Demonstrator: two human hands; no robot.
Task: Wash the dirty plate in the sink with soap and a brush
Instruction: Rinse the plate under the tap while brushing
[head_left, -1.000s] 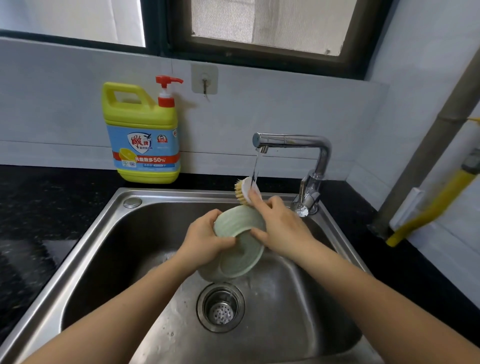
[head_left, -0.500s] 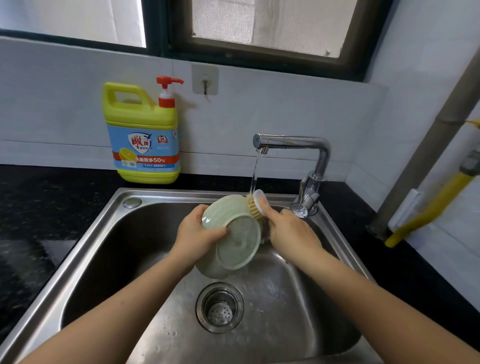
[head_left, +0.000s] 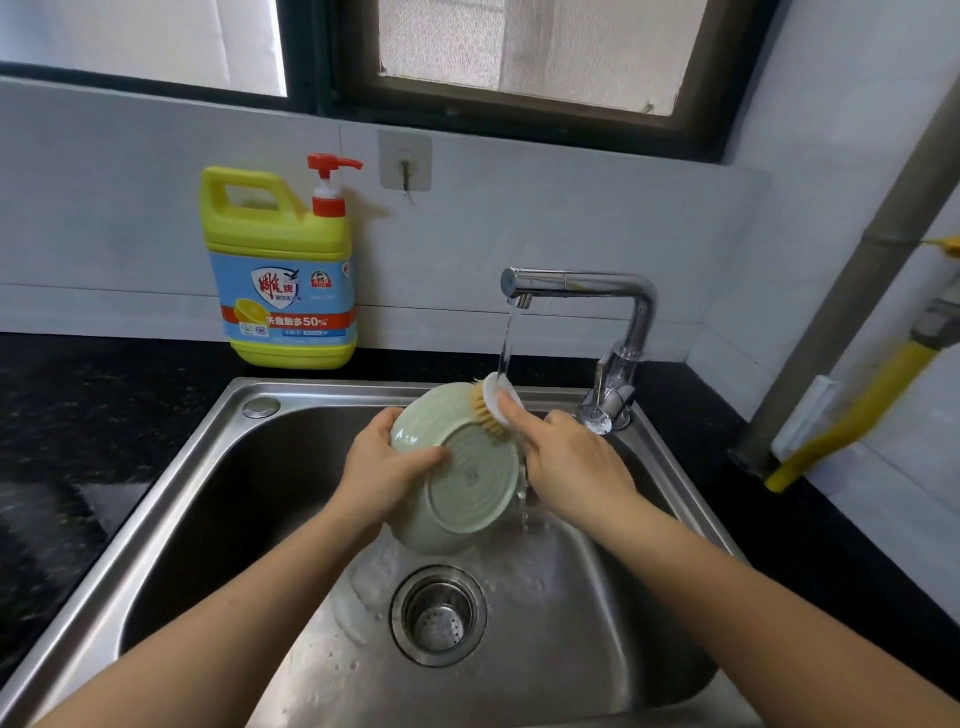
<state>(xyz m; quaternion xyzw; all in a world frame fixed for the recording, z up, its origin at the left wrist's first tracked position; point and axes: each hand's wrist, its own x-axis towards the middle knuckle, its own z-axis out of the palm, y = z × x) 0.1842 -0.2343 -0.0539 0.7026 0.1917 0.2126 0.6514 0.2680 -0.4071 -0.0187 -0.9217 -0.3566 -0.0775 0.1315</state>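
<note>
Stainless sink (head_left: 363, 389) fills the lower centre of the frame. The basin is open below and left of the hands, with the drain strainer (head_left: 439, 616) at bottom centre and wet steel around it. Black worktop (head_left: 78, 415) borders the sink left and right. Faucet (head_left: 582, 286) sits right of centre with its spout reaching left. The water stream (head_left: 505, 343) falls onto the brush. Room is tight on the right, with the faucet base just beside the right hand (head_left: 571, 462).

Pale green plate (head_left: 467, 483) is at centre frame, held tilted over the basin above the drain, underside and foot ring toward the camera. Left hand (head_left: 379, 467) grips the plate's left rim, thumb lying across the underside, the other fingers hidden behind it. Right-hand fingers (head_left: 511, 410) are clenched on the brush (head_left: 493, 408), index finger stretched along its white back. The bristles touch the plate's upper-right rim.

Yellow dish soap jug (head_left: 283, 270) with a red pump stands on the worktop at upper left against the wall, well apart from the plate. Wall hook (head_left: 405, 161) is above it. Grey pipe (head_left: 857, 270) and yellow hose (head_left: 852, 415) are at the right edge.
</note>
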